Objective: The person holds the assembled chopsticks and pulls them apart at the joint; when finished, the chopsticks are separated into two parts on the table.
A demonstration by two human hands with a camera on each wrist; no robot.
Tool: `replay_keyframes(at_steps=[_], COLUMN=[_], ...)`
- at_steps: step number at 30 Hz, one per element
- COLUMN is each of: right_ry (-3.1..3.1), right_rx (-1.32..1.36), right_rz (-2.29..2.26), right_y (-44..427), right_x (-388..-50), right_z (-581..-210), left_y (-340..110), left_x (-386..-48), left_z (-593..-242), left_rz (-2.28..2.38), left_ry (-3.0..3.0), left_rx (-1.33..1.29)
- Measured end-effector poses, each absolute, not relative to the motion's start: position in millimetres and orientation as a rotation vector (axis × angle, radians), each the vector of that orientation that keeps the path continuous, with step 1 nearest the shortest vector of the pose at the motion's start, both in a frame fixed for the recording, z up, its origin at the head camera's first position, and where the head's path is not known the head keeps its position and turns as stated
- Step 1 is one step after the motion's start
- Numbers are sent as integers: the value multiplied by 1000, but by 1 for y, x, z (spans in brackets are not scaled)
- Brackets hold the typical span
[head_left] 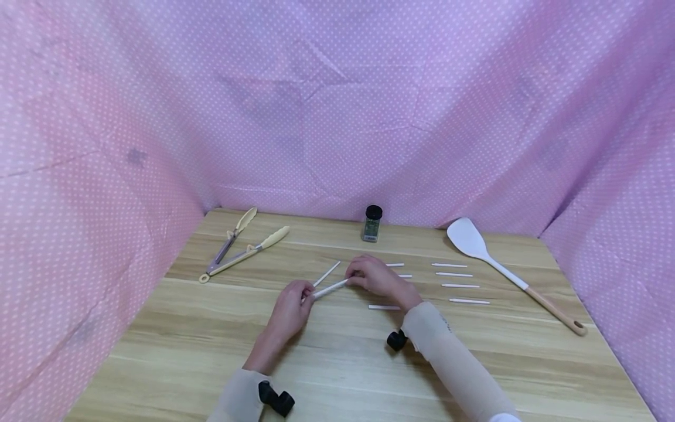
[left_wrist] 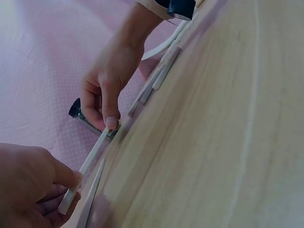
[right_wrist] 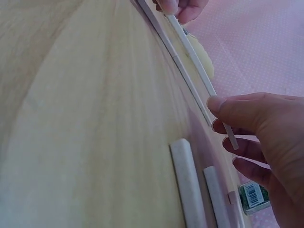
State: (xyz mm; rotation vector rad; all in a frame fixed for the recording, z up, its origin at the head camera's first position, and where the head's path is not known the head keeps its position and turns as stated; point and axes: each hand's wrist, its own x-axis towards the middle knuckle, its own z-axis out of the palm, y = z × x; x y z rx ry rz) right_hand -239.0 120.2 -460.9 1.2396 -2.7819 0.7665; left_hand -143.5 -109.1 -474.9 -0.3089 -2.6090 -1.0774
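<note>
Between the two hands a thin white stick (head_left: 331, 288) is held off the table, one end in each hand. My left hand (head_left: 291, 309) pinches its near left end between thumb and fingers; my right hand (head_left: 375, 275) pinches the other end, its fingertips curled round it. In the right wrist view the tip of the held stick (right_wrist: 204, 78) sticks out past the right thumb. Another white stick (head_left: 327, 274) lies on the wood just behind the left hand. More short white sticks (head_left: 384, 307) lie beside and partly under the right hand and forearm.
Four... several white sticks (head_left: 461, 286) lie in a column at the right, beside a white spatula (head_left: 466, 237) with a wooden handle. A black-capped spice jar (head_left: 371, 224) stands at the back. Open tongs (head_left: 232, 262) lie at the left. Pink dotted cloth (head_left: 316, 117) hangs around the table.
</note>
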Motion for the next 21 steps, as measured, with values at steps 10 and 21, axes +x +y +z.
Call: replay_keyframes(at_steps=[10,21], right_ry=[-2834,-2743], right_rx=[1149,1266], right_rz=[926,850], right_y=[127,129], right_x=[-234,-223], right_z=[-446,-425], left_y=[-116,-106], left_x=[-156,-170], left_z=[-463,-437], left_rz=[-1405,-1222], left_ry=[-2696,-2778], left_rx=[-269,-434])
